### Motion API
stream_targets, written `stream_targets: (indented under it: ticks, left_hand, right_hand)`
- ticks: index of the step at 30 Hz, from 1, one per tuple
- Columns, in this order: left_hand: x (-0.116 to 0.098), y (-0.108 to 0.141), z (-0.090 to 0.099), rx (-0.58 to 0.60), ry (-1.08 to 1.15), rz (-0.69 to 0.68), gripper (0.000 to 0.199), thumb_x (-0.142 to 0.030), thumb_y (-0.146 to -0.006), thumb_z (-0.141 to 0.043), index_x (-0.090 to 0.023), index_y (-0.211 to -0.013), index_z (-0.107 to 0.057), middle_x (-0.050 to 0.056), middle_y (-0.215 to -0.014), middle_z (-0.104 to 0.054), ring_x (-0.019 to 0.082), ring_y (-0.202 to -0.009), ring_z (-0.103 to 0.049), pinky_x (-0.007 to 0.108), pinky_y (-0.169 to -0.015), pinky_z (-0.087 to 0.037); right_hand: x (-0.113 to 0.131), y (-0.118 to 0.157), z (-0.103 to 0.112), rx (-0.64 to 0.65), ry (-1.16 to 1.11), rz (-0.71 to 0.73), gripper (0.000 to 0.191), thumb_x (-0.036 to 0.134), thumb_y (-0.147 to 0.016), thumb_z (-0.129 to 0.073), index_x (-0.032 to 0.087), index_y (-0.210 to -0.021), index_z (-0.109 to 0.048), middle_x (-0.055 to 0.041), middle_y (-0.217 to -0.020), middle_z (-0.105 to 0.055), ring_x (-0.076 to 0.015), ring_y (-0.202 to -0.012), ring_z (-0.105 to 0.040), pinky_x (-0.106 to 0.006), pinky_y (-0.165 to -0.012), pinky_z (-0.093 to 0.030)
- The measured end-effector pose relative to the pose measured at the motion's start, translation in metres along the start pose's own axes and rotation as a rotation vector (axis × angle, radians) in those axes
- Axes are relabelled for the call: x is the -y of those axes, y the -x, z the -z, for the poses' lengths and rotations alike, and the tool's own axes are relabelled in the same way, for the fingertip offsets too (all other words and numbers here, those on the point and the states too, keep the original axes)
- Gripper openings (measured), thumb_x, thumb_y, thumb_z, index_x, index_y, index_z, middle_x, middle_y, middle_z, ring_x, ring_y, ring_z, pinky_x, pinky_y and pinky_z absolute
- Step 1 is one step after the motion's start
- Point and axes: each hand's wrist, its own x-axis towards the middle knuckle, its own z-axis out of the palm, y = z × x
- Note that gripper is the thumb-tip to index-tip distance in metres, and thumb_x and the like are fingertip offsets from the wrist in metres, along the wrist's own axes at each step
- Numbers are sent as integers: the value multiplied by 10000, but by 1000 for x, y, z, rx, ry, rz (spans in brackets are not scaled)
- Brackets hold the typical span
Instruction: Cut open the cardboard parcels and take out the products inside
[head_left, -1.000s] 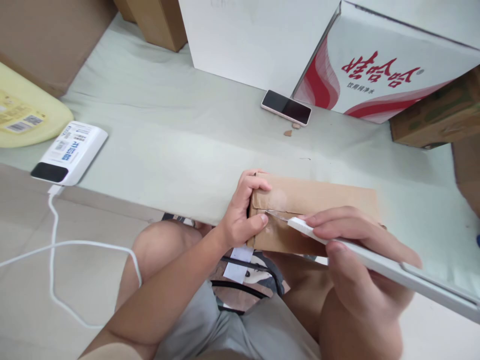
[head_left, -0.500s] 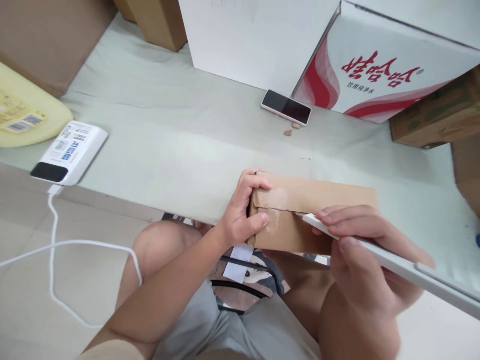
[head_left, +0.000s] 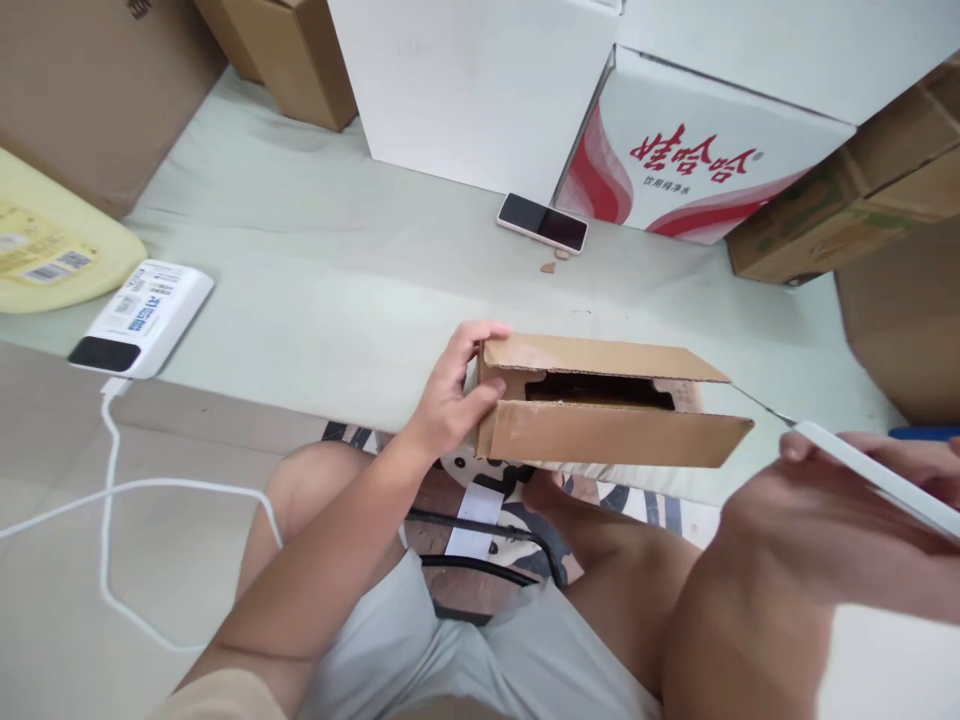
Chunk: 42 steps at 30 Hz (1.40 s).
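Observation:
A small brown cardboard box [head_left: 615, 436] rests at the near edge of the table, its two long top flaps parted. Through the gap the inside looks dark, and I cannot make out its contents. My left hand [head_left: 466, 385] grips the box's left end, thumb on the near side and fingers over the far side. Off the box's right end, my right hand [head_left: 847, 500] is closed around a white utility knife [head_left: 862, 465]. Its thin blade points left toward the flaps, apart from the cardboard.
A black-screened phone [head_left: 543, 222] lies near a white and red carton [head_left: 675, 150]. At left are a white device [head_left: 146, 315] with a cable [head_left: 112, 480] and a yellow bottle [head_left: 60, 240]. Brown cartons [head_left: 810, 230] stand at the right, and a white box [head_left: 480, 90] behind.
The knife has left the seam and moved right with my right hand. The box's top flaps, shut before, now stand apart. My left hand still holds the left end.

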Motion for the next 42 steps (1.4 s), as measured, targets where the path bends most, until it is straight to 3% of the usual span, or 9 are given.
stream_targets:
  ticks: [10, 16, 19, 21, 24, 29, 32, 37, 42]
  left_hand:
    - [-22, -16, 0, -187, -214, 114, 337, -563, -915, -659, -227, -915, -689, 25, -897, -628, 166, -802, -577, 310, -742, -480]
    - [-32, -15, -7, -432, -254, 96, 401, -422, -794, -803, -224, -710, -466, -61, -639, -412, 101, -566, -396, 252, -563, -378]
    - [-42, -12, -8, -325, -311, 10, 357, -428, -870, -730, -221, -683, -509, -20, -695, -571, 137, -662, -557, 292, -677, -501]
    - [-46, -10, -7, -173, -365, -76, 304, -495, -932, -646, -233, -777, -647, 49, -1008, -716, 213, -978, -670, 387, -907, -554]
    - [-43, -8, -2, 90, -406, -143, 438, -574, -1011, -452, -279, -991, -775, 49, -1547, -520, 296, -1430, -473, 504, -1209, -387]
    - [-36, -5, 6, 215, -352, -125, 556, -583, -1023, -335, -290, -981, -805, 43, -1599, -400, 339, -1475, -375, 548, -1265, -304]
    - [-35, -6, 7, 138, -249, -148, 532, -624, -991, -412, -246, -807, -738, 93, -1430, -488, 325, -1328, -500, 529, -1172, -420]
    - [-29, -12, 7, -198, -121, -242, 433, -588, -943, -549, -257, -691, -667, 73, -1149, -561, 272, -1107, -576, 478, -1022, -491]
    - [-52, -22, 8, -425, -145, -377, 289, -461, -886, -642, -287, -665, -709, 46, -817, -569, 236, -867, -593, 441, -789, -497]
  right_hand:
    - [-98, -11, 19, -46, 406, -311, 441, 429, -799, -620, 190, -1164, -681, -131, -1069, -732, -296, -985, -676, -484, -942, -520]
    - [-108, -26, 1, 56, 199, -239, 462, 476, -774, -663, 222, -1157, -710, -125, -1212, -727, -340, -1157, -658, -551, -1029, -506]
    - [-90, -18, -4, -111, -71, -158, 351, 486, -826, -664, 229, -1059, -718, -101, -1123, -741, -296, -1075, -689, -554, -1020, -518]
    - [-73, -7, -7, -167, -292, -23, 283, 496, -892, -611, 250, -953, -735, -69, -1039, -730, -274, -1090, -690, -542, -1056, -506]
    - [-47, 11, -9, -101, -491, 169, 503, 580, -985, -399, 283, -875, -789, -65, -1108, -681, -276, -1240, -624, -537, -1149, -440]
    - [-30, 26, -7, 80, -330, 286, 749, 695, -975, -194, 290, -1008, -823, -74, -1325, -554, -332, -1304, -533, -594, -1193, -350]
    - [-34, 30, -9, 9, -254, 305, 739, 712, -967, -176, 267, -926, -765, -77, -1320, -528, -324, -1247, -546, -595, -1144, -378]
    - [-30, 34, -24, -367, -295, 378, 500, 612, -981, -314, 228, -789, -569, -78, -1160, -494, -239, -978, -575, -503, -928, -502]
    - [-27, 37, -29, -371, -328, 376, 409, 531, -980, -347, 220, -798, -540, -71, -1131, -481, -208, -910, -561, -445, -819, -509]
